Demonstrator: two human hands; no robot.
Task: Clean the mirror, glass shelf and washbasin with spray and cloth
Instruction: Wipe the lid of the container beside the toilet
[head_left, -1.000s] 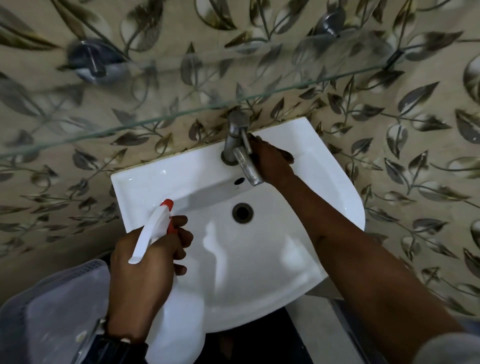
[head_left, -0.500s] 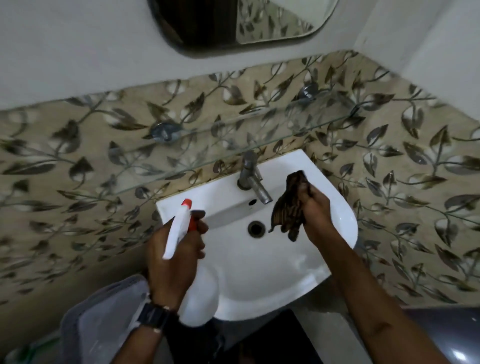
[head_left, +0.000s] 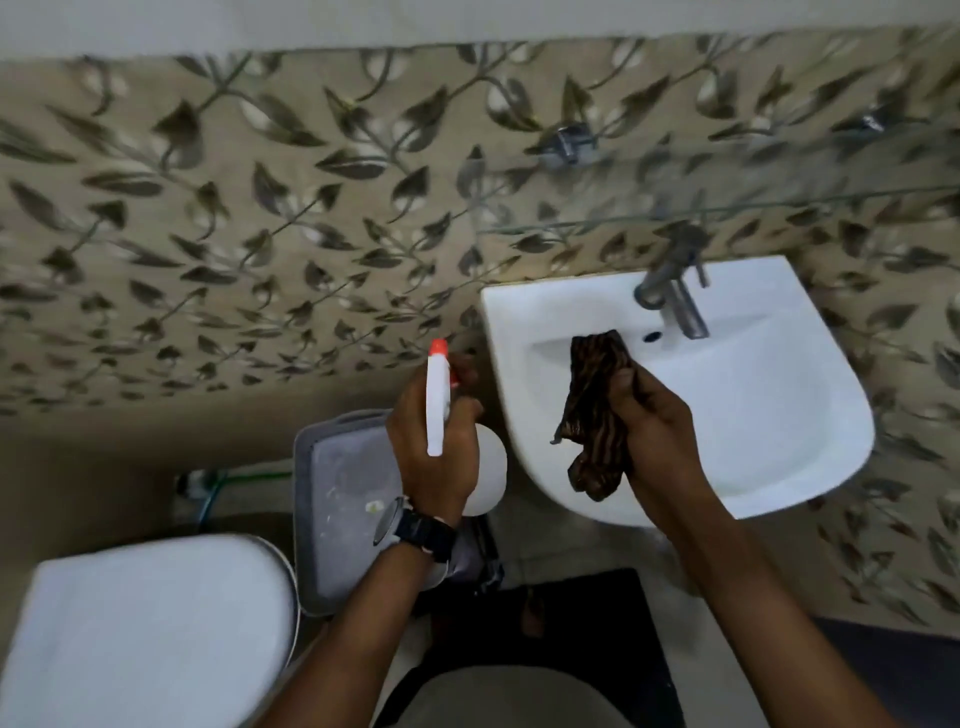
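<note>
The white washbasin hangs on the leaf-patterned wall at the right, with a metal tap at its back. Above it runs the glass shelf, seen edge-on. My right hand grips a dark brown striped cloth over the basin's left rim. My left hand holds a white spray bottle with a red nozzle, left of the basin and over a grey bin. The mirror is out of view.
A grey lidded bin stands on the floor between the basin and a white toilet lid at the lower left. A dark mat lies on the floor under me. A green hose runs along the wall base.
The view has swung left and down, so the mirror is gone and the toilet appears. My right hand has pulled the cloth from the tap to the basin's left rim. The spray bottle stays gripped.
</note>
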